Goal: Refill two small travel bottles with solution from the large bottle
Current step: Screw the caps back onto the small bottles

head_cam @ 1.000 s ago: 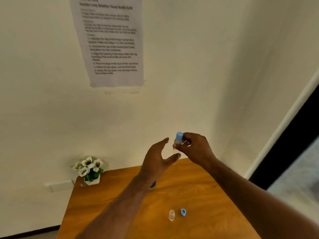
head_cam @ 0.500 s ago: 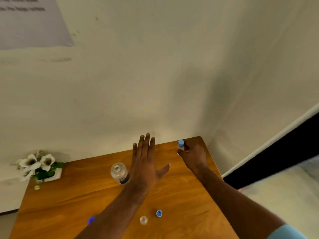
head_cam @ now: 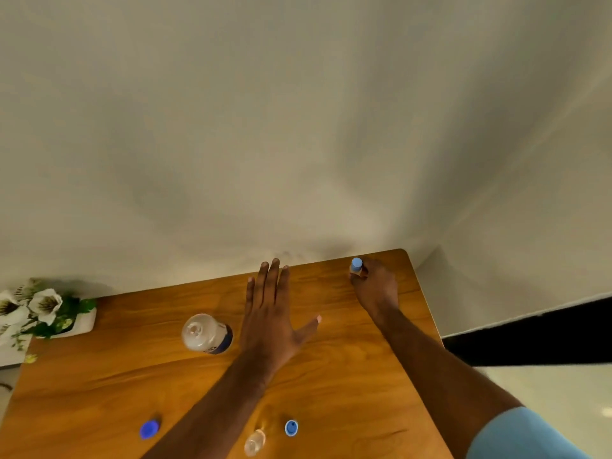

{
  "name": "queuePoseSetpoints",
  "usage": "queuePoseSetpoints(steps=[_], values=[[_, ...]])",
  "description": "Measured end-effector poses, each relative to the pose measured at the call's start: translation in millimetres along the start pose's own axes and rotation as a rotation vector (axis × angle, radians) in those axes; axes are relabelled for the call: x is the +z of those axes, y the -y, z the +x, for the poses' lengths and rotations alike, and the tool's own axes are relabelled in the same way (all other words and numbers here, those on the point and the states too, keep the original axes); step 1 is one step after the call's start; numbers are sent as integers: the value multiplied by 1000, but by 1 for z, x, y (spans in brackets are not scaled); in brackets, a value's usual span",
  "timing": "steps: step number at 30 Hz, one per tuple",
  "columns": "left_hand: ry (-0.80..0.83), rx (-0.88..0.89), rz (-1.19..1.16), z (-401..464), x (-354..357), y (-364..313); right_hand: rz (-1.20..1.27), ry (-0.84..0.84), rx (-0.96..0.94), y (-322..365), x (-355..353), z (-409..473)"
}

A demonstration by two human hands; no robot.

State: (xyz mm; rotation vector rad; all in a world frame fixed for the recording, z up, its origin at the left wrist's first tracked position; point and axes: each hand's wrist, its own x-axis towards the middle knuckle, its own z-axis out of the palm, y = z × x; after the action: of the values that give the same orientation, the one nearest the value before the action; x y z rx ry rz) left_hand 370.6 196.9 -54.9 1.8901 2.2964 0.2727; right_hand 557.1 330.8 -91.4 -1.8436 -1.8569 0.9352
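Observation:
My right hand (head_cam: 376, 286) grips a small travel bottle with a light blue cap (head_cam: 356, 266) and holds it upright at the table's far right corner. My left hand (head_cam: 270, 321) hovers flat over the table's middle, fingers straight and spread, holding nothing. Just left of it stands the large clear bottle (head_cam: 206, 333) with a dark blue label, uncapped. Near the front edge a second small clear bottle (head_cam: 254, 442) stands open, with its light blue cap (head_cam: 291, 428) lying beside it. A darker blue cap (head_cam: 149, 429) lies at the front left.
The wooden table (head_cam: 347, 376) stands against a cream wall. A white pot of artificial white flowers (head_cam: 49, 314) sits at the far left corner. The table's right edge drops to a pale floor and a dark doorway.
The view has tilted down. My right hand has lowered the capped small bottle from mid-air to the table's far right corner. My left hand has flattened and dropped over the table.

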Motion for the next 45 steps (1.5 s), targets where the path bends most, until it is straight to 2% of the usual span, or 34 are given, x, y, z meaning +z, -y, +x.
queuePoseSetpoints(steps=[9,17,21,25,28,31,33,36,40,45], values=[[-3,6,-44,-7,-2,-2,-25,0,68,-6,5,-9],[2,33,-376,-66,-35,9,-8,-41,111,-2,-7,-78],[-41,-71,-583,-120,-48,33,-7,85,47,6,0,-136],[-29,-177,-703,-173,-32,69,-86,341,-45,18,23,-190],[107,-241,-720,-204,-12,88,-185,472,-88,18,46,-224],[261,-269,-674,-221,6,96,-299,515,-82,16,63,-244],[306,-260,-679,-225,18,95,-393,517,-106,14,70,-251],[293,-271,-732,-225,32,90,-439,468,-151,10,78,-257],[216,-284,-742,-219,42,82,-409,363,-184,6,85,-260],[170,-278,-745,-217,43,80,-289,309,-154,8,85,-264]])
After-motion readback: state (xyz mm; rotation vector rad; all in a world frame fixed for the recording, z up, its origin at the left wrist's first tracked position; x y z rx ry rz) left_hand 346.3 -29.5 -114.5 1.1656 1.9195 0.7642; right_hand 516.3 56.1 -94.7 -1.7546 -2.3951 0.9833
